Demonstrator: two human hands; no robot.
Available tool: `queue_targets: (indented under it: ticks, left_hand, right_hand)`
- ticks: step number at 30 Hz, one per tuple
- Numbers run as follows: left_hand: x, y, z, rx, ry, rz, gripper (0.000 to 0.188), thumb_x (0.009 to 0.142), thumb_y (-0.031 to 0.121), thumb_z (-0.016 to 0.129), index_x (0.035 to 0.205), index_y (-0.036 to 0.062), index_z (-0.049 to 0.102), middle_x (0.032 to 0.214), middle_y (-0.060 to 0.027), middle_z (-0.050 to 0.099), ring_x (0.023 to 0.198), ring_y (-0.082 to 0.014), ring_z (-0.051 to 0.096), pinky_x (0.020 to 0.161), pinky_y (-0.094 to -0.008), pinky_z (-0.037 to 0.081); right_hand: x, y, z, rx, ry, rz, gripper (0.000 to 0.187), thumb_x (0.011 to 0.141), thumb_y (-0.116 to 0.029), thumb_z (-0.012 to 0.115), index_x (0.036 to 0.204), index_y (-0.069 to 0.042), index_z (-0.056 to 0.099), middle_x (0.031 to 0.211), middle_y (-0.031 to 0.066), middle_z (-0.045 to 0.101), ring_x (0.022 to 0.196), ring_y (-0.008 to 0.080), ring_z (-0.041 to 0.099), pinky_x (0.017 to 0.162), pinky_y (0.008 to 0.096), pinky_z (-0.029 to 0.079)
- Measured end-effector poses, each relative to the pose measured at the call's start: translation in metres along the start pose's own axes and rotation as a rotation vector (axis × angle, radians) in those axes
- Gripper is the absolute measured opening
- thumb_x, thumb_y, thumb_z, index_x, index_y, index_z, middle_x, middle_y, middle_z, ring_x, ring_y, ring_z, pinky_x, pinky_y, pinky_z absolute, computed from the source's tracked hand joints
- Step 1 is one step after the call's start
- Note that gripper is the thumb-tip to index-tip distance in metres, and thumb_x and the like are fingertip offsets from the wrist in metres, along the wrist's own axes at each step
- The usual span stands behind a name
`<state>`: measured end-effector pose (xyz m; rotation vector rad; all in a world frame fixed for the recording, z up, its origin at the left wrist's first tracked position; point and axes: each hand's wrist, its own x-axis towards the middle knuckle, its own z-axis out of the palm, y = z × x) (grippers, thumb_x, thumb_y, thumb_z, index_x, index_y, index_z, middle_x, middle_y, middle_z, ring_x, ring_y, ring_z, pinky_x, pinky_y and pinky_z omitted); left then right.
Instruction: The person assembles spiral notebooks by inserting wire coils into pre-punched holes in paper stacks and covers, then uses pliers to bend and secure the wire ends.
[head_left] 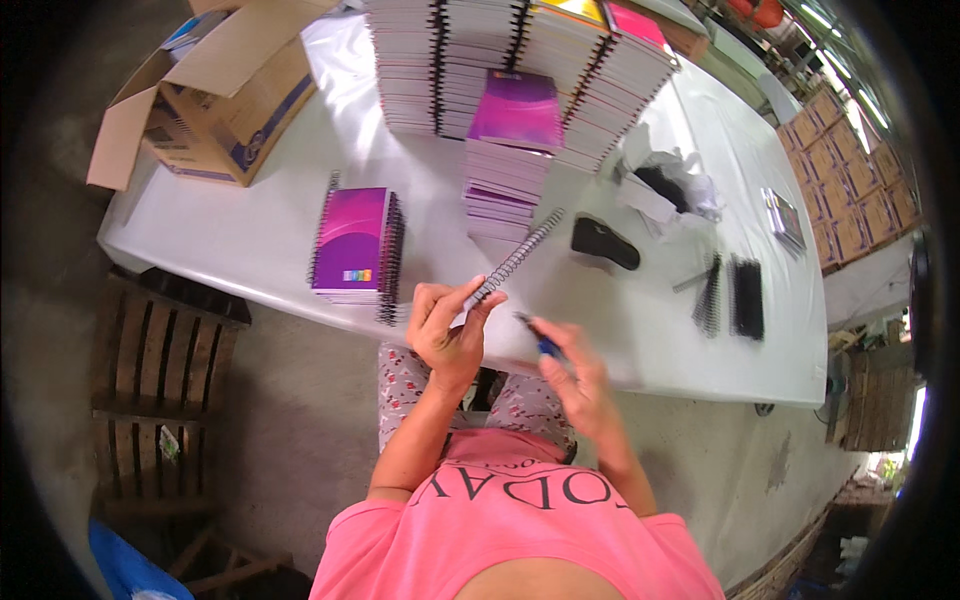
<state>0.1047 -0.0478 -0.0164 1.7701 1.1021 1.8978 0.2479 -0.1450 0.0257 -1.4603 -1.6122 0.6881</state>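
Observation:
My left hand (pixel 450 325) grips the near end of a spiral-bound notebook (pixel 520 255). The notebook is held on edge, its wire coil slanting up and to the right above the table. Just right of it, my right hand (pixel 580 385) is closed around blue-handled pliers (pixel 545 342), slightly blurred, with the dark tip pointing toward the coil but apart from it. To the left lies a stack of purple coil-bound notebooks (pixel 352 235). Straight ahead stands a pile of unbound purple-covered booklets (pixel 508 185).
Tall stacks of bound notebooks (pixel 480 70) rise at the back. An open cardboard box (pixel 225 110) sits back left. Rightward are a black object (pixel 605 243), crumpled white wrapping (pixel 690 185), and bundles of black coils (pixel 746 298). A slatted wooden chair (pixel 165 350) stands left of the table.

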Motion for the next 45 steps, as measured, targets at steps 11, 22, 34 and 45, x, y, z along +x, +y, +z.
queue_targets:
  ticks: [11,22,34,45]
  left_hand:
    - [0.011,0.008,-0.036,-0.594,0.408,-0.32,0.022,0.096,0.016,0.051,0.113,0.0021,0.049,0.108,-0.0059,0.05,0.095,-0.0102,0.05,0.088,-0.0263,0.042]
    - [0.079,0.013,-0.103,-0.284,0.375,-0.175,0.038,0.086,-0.001,0.062,0.121,-0.0003,0.047,0.098,-0.0066,0.059,0.081,-0.0101,0.054,0.077,-0.0234,0.044]
    - [0.112,-0.047,-0.126,-0.077,0.179,-0.423,0.044,0.096,0.034,0.049,0.122,-0.0006,0.057,0.121,-0.0141,0.06,0.115,-0.019,0.053,0.1,-0.0318,0.036]
    - [0.061,-0.076,-0.105,-0.433,0.1,-0.678,0.05,0.1,0.036,0.037,0.128,-0.0028,0.05,0.129,-0.0147,0.052,0.118,-0.0225,0.05,0.104,-0.0321,0.035]
  right_hand:
    - [0.028,0.034,0.006,-0.23,0.136,0.027,0.047,0.093,-0.028,0.053,0.136,-0.013,0.043,0.135,0.0112,0.042,0.128,0.0252,0.037,0.106,0.0491,0.023]
    - [0.173,-0.094,0.066,0.299,0.306,-0.463,0.063,0.079,-0.005,0.07,0.136,-0.009,0.043,0.123,0.0078,0.054,0.105,0.0138,0.052,0.09,0.0269,0.041]
    - [0.217,-0.043,0.102,0.663,-0.123,0.11,0.052,0.085,-0.002,0.062,0.132,-0.003,0.043,0.101,0.0087,0.054,0.073,0.0155,0.062,0.062,0.025,0.053]
    - [0.21,-0.012,0.119,-0.215,-0.13,0.021,0.056,0.078,-0.027,0.073,0.126,-0.009,0.049,0.121,0.012,0.05,0.106,0.0281,0.054,0.091,0.0421,0.045]
